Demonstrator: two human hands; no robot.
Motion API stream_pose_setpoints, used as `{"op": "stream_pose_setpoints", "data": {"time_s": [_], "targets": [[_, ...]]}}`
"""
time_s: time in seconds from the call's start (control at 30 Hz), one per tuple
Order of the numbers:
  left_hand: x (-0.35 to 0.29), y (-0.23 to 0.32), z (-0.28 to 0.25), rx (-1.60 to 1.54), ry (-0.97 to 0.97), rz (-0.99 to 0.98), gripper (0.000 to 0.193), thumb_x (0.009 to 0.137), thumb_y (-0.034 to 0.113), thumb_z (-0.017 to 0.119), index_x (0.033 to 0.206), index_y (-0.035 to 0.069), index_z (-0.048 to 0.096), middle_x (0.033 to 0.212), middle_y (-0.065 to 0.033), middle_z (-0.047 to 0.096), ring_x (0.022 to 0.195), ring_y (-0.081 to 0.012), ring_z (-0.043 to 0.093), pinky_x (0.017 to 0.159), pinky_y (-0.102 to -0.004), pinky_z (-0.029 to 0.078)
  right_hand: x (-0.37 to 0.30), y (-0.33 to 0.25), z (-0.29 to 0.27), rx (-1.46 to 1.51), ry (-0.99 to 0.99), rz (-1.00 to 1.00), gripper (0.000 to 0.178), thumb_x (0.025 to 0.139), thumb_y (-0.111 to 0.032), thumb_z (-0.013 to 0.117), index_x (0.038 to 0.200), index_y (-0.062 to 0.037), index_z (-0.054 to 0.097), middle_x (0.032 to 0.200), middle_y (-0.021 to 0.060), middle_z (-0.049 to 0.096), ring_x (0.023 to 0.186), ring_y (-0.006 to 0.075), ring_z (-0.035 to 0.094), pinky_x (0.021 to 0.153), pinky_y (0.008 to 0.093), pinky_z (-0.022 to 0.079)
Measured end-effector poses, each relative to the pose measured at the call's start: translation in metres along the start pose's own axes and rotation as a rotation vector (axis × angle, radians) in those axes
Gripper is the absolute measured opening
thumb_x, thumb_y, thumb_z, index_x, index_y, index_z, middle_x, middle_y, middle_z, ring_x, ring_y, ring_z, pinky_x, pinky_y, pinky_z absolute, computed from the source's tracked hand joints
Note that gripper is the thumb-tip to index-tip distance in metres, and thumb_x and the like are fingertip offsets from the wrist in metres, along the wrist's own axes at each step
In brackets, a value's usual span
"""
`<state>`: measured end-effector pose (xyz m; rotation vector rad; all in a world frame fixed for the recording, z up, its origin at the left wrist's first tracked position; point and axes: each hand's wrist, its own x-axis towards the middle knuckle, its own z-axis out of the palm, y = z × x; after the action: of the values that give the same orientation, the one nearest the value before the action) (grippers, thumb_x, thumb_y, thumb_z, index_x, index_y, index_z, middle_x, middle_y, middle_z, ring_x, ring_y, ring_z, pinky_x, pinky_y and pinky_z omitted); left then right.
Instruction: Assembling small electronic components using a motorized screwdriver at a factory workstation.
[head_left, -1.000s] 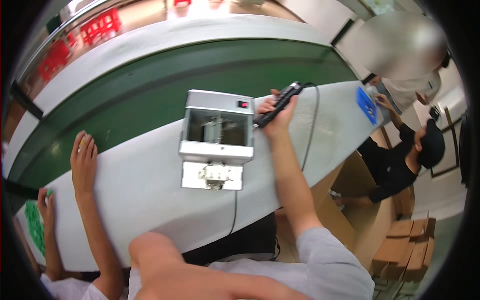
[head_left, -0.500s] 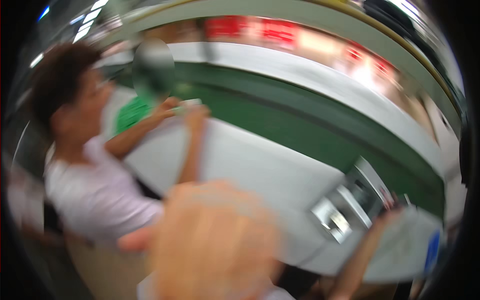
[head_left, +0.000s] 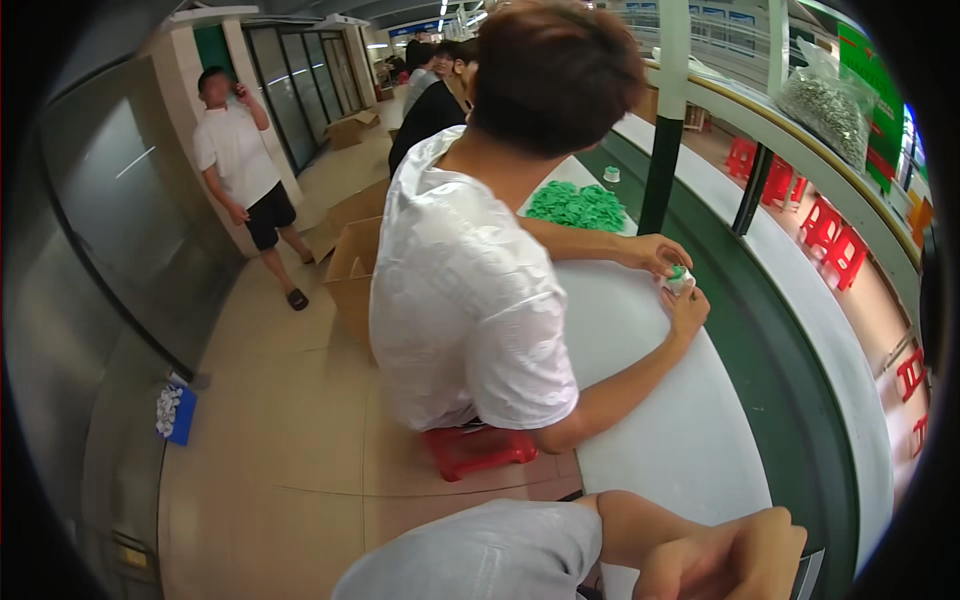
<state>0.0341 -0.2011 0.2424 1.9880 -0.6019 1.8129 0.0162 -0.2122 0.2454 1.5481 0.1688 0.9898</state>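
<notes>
My left hand (head_left: 735, 558) is at the lower right edge, its forearm coming out of a light grey sleeve (head_left: 480, 550). Its fingers are curled in, and anything inside them is hidden. Just right of it shows the thin metal edge of a fixture (head_left: 812, 575), mostly cut off. My right hand is out of the picture. Beyond my arm, a seated co-worker in a white shirt (head_left: 470, 300) holds a small white and green piece (head_left: 678, 280) in both hands over the white tabletop (head_left: 660, 430).
A heap of green parts (head_left: 575, 205) lies beyond the co-worker's arms. A green conveyor belt (head_left: 770, 370) runs along the table, carrying a small white piece (head_left: 611, 174). Cardboard boxes (head_left: 355, 270), a red stool (head_left: 475, 452) and a standing person (head_left: 240, 160) are to the left.
The view has swung left, and the co-worker now fills the middle. My left hand has gone from the lower middle to the lower right. My right hand and most of the metal fixture have left the picture.
</notes>
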Motion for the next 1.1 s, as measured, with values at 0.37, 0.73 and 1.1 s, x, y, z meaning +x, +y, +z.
{"op": "stream_pose_setpoints", "data": {"time_s": [0.37, 0.73, 1.1], "targets": [[0.004, 0.009, 0.005, 0.073, -0.004, 0.016, 0.041, 0.099, 0.035, 0.059, 0.097, -0.005, 0.068, 0.093, -0.0171, 0.070, 0.074, -0.0251, 0.067, 0.071, -0.0367, 0.055, 0.073, -0.097, -0.007, -0.446, 0.137, 1.089, 0.039, 0.076, -0.028, 0.090, 0.067, -0.0028, 0.061, 0.058, 0.0042, 0.056, 0.046, 0.0109, 0.046, 0.045, 0.0229, 0.033], [-0.019, -0.057, 0.016, -0.093, 0.325, -0.219, 0.057, 0.100, 0.044, 0.052, 0.096, -0.007, 0.075, 0.095, -0.0229, 0.074, 0.072, -0.0282, 0.070, 0.065, -0.0355, 0.052, 0.280, -0.479, -0.045, -1.791, 0.951, 0.414, 0.068, 0.101, -0.066, 0.049, 0.113, -0.0003, 0.064, 0.067, -0.0004, 0.042, 0.052, 0.0087, 0.040, 0.046, 0.0225, 0.036], [-0.030, -0.085, 0.008, -0.189, 0.292, -0.328, 0.076, 0.106, 0.056, 0.036, 0.086, -0.003, 0.078, 0.091, -0.0245, 0.077, 0.074, -0.0279, 0.068, 0.065, -0.0337, 0.046, 0.284, -0.465, -0.028, -1.636, 1.033, 0.353, 0.073, 0.095, -0.080, 0.045, 0.120, -0.0115, 0.055, 0.071, 0.0021, 0.047, 0.057, 0.0131, 0.044, 0.055, 0.0295, 0.042]]}}
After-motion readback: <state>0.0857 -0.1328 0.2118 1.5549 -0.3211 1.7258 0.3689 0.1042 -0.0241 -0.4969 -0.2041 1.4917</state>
